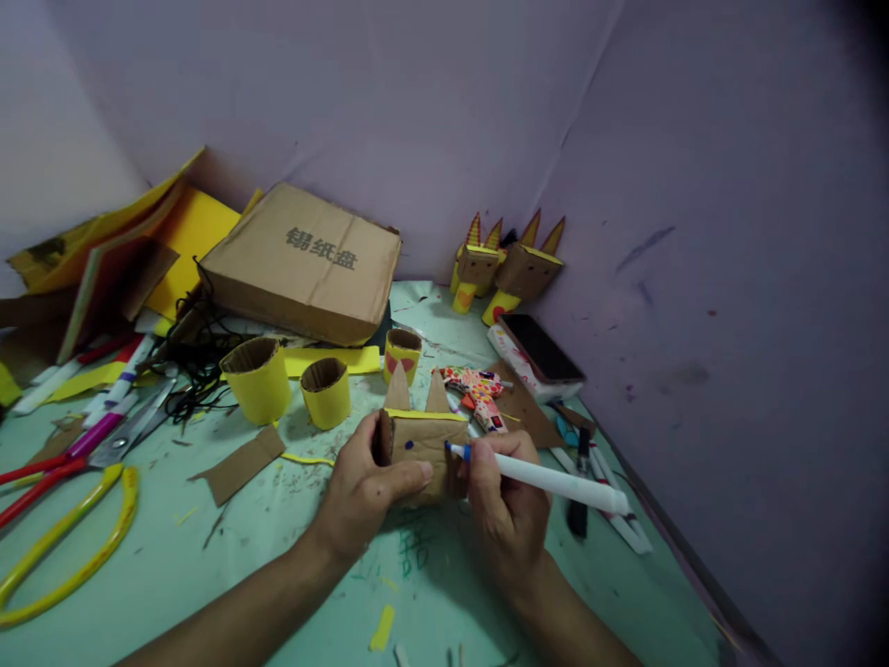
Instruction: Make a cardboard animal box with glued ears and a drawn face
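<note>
My left hand (pixel 368 491) grips the left side of a small cardboard box (pixel 427 449), its thumb lying across the front face. Two pointed cardboard ears rise from the box's yellow-edged top. On the front face is a dark blue dot at the left. In my right hand (pixel 510 496) is a white marker pen (pixel 556 482), held between thumb and fingers. Its blue tip meets the face at a second blue mark on the right. The lower fingers of the right hand rest near the box's right edge.
Yellow-covered cardboard tubes (pixel 325 394) stand behind the left hand. Scissors (pixel 104 454) lie at left, near a large cardboard carton (pixel 306 264). A patterned glue gun (pixel 479 394), a phone (pixel 542 347) and finished cardboard animal figures (pixel 524 269) are at the right and back.
</note>
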Tool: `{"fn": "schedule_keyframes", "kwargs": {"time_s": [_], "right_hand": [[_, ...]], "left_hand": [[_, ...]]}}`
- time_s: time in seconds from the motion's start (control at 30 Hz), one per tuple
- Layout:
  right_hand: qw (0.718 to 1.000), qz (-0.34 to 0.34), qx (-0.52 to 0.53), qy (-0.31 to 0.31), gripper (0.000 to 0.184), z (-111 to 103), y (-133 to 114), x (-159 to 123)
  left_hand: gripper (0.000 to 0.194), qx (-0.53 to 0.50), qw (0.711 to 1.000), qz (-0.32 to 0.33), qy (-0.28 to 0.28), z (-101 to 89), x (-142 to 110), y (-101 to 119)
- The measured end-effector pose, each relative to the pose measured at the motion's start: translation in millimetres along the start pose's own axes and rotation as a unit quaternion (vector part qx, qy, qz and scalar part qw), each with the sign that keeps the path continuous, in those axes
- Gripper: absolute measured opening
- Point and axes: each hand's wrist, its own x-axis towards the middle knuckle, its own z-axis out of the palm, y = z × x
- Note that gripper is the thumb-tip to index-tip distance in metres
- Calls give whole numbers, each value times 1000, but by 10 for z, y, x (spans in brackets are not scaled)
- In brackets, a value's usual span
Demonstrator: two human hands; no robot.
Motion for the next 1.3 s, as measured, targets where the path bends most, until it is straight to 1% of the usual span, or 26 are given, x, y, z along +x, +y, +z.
{"fn": "schedule_keyframes", "kwargs": {"time_s": [0.2,0.47,0.7,0.97,1.23,1.3], "right_hand": [[999,33,5,5,16,-3,28,-27],[999,37,-10,16,17,-4,19,-32],[999,23,-10,25,17,19,10,-12],[999,23,-13,18,16,11,-12,-4],[1000,0,-1,14,15,26,-65,5],[999,-13,6,32,14,16,-73,2]], "left_hand": [[45,6,1000,4,5,11,5,11],[47,10,1000,4,5,1,12,-8],[46,27,999,16,6,-7,1,-3],[44,37,999,26,-3,-23,11,-20],[44,23,999,24,-4,-14,18,-19],[44,9,1000,15,3,-8,23,-19]]}}
